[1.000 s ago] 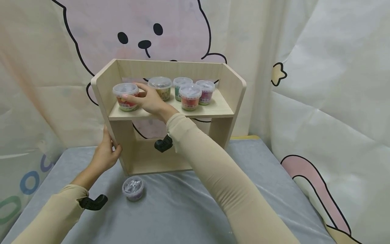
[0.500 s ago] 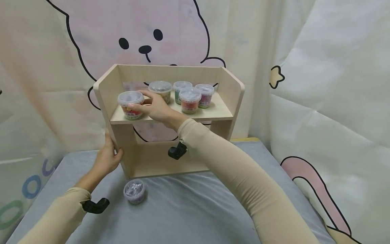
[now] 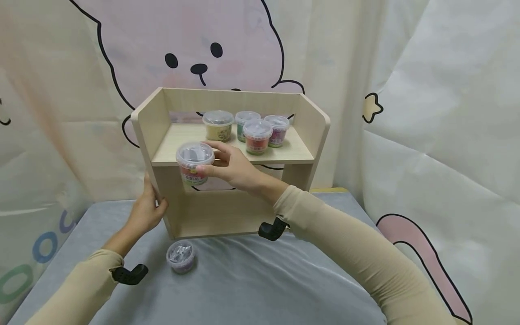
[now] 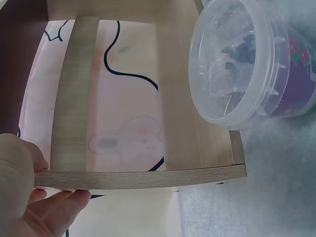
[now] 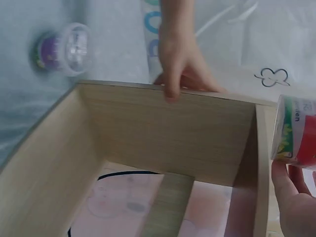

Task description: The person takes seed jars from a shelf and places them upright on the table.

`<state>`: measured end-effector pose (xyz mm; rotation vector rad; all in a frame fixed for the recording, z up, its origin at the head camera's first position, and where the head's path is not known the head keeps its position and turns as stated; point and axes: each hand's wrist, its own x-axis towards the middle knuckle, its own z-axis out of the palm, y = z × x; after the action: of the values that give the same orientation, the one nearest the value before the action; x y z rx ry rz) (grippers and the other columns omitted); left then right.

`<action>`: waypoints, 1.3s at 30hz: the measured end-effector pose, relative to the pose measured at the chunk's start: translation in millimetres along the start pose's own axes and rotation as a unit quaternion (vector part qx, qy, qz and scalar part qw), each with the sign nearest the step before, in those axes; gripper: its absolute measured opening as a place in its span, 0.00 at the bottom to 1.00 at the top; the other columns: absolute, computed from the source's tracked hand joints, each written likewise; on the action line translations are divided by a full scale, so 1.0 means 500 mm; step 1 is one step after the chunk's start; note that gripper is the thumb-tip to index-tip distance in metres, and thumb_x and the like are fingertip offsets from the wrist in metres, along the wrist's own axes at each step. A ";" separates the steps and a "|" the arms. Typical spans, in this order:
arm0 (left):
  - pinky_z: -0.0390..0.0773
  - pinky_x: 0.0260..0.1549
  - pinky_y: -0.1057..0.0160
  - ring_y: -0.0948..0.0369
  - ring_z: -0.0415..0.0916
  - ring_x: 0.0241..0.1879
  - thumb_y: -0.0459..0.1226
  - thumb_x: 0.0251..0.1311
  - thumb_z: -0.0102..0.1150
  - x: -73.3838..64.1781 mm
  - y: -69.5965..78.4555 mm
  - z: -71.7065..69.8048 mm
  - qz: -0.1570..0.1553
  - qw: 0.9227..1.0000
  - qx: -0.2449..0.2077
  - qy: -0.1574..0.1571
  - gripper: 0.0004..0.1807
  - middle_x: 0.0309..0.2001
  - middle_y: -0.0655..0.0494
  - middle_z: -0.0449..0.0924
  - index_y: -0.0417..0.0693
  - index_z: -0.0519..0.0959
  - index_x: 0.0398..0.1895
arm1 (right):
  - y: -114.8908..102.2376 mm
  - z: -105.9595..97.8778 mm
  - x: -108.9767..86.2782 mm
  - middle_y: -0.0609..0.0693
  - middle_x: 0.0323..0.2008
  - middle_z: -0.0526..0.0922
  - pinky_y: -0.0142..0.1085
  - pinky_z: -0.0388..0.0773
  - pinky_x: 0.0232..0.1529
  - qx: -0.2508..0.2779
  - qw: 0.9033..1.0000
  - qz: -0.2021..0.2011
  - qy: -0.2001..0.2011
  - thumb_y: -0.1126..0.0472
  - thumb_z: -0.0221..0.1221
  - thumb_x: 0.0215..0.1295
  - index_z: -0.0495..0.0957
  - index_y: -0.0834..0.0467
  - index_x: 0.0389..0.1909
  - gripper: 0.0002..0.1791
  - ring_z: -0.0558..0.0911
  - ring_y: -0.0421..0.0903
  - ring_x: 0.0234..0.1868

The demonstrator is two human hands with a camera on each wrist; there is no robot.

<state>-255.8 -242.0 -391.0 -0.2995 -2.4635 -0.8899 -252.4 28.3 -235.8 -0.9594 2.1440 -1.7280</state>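
My right hand [image 3: 239, 174] pinches a clear-lidded plastic tub [image 3: 194, 163] with a red label between thumb and fingers. The tub is upright in front of the upper board's left part, overlapping its front edge in the head view. At the right wrist view's edge, the held tub [image 5: 301, 133] shows its red and green label. My left hand [image 3: 145, 210] grips the left side panel of the small wooden shelf [image 3: 152, 122]. In the left wrist view, that panel's edge [image 4: 143, 180] runs between the left thumb and fingers.
On the upper board stand a larger yellowish tub [image 3: 218, 126], a green tub [image 3: 242, 118], a red tub [image 3: 257, 137] and a purple tub [image 3: 278, 131]. Another purple tub [image 3: 181, 257] sits on the grey cloth-covered table [image 3: 252, 289] before the shelf. A printed curtain [image 3: 325, 67] hangs behind.
My right hand has drawn the red-labelled tub off the upper board, forward, down and to the right. My left hand keeps its grip on the side panel.
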 end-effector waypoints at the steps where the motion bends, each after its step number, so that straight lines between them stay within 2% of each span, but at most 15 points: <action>1: 0.73 0.25 0.47 0.45 0.75 0.25 0.27 0.59 0.53 0.000 -0.001 0.000 0.003 1.000 -0.001 0.003 0.49 0.38 0.25 0.80 0.48 0.37 0.78 | 0.004 0.001 -0.005 0.63 0.66 0.76 0.35 0.78 0.62 0.002 1.000 -0.001 -0.001 0.69 0.60 0.69 0.60 0.60 0.76 0.36 0.79 0.54 0.65; 7: 0.74 0.28 0.42 0.43 0.75 0.27 0.27 0.59 0.53 0.002 0.002 -0.002 -0.003 1.000 -0.001 0.003 0.48 0.41 0.23 0.79 0.48 0.38 0.78 | 0.028 0.006 -0.032 0.65 0.64 0.76 0.35 0.79 0.61 -0.002 1.000 -0.014 -0.027 0.72 0.60 0.67 0.61 0.63 0.74 0.36 0.81 0.55 0.63; 11: 0.73 0.27 0.44 0.45 0.74 0.25 0.27 0.59 0.53 0.003 0.002 -0.001 -0.009 1.000 0.002 -0.003 0.48 0.41 0.25 0.79 0.48 0.38 0.78 | 0.050 0.013 -0.047 0.66 0.64 0.75 0.35 0.79 0.61 0.002 0.999 -0.012 -0.039 0.73 0.60 0.66 0.61 0.64 0.74 0.36 0.81 0.53 0.62; 17: 0.72 0.24 0.48 0.48 0.74 0.22 0.27 0.59 0.54 0.002 0.005 -0.004 -0.004 1.000 0.007 0.001 0.48 0.36 0.27 0.79 0.47 0.38 0.77 | 0.095 0.021 -0.064 0.66 0.64 0.75 0.35 0.80 0.60 0.011 0.999 0.011 -0.046 0.74 0.61 0.65 0.62 0.64 0.73 0.36 0.81 0.50 0.61; 20: 0.73 0.25 0.46 0.46 0.75 0.23 0.27 0.59 0.54 0.002 0.006 -0.005 -0.003 1.000 0.008 0.001 0.48 0.37 0.27 0.79 0.48 0.38 0.78 | 0.124 0.024 -0.071 0.66 0.64 0.75 0.34 0.79 0.60 0.017 0.999 0.020 -0.047 0.74 0.61 0.65 0.63 0.65 0.72 0.35 0.80 0.49 0.61; 27: 0.75 0.31 0.37 0.34 0.80 0.35 0.27 0.60 0.54 0.000 0.006 0.000 -0.005 1.000 0.007 -0.008 0.50 0.45 0.21 0.79 0.50 0.36 0.79 | 0.187 0.036 -0.096 0.66 0.62 0.76 0.33 0.79 0.60 0.023 0.998 0.036 -0.053 0.75 0.63 0.63 0.64 0.66 0.71 0.35 0.81 0.47 0.58; 30: 0.75 0.32 0.37 0.33 0.80 0.35 0.27 0.60 0.54 -0.002 0.006 0.002 -0.006 1.000 0.004 -0.010 0.49 0.44 0.21 0.79 0.49 0.37 0.79 | 0.212 0.040 -0.106 0.66 0.61 0.76 0.35 0.79 0.60 0.019 0.997 0.049 -0.064 0.75 0.64 0.61 0.65 0.66 0.70 0.35 0.81 0.43 0.55; 35: 0.76 0.33 0.36 0.31 0.80 0.37 0.27 0.60 0.53 0.001 0.004 0.001 -0.001 1.000 0.000 -0.006 0.49 0.47 0.20 0.78 0.49 0.36 0.79 | 0.245 0.042 -0.113 0.64 0.59 0.77 0.44 0.79 0.62 0.021 0.995 0.069 -0.073 0.76 0.66 0.58 0.66 0.65 0.68 0.35 0.80 0.40 0.52; 39: 0.75 0.34 0.35 0.32 0.79 0.36 0.27 0.60 0.53 0.001 0.002 0.000 -0.001 1.000 0.002 -0.003 0.49 0.46 0.21 0.78 0.49 0.36 0.79 | 0.273 0.045 -0.120 0.61 0.59 0.77 0.40 0.79 0.61 0.030 0.993 0.085 -0.070 0.75 0.67 0.58 0.67 0.64 0.68 0.36 0.80 0.41 0.52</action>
<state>-255.8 -241.1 -390.1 -0.2996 -2.4704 -0.8868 -241.2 59.8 -383.0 -0.8309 2.0110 -1.5854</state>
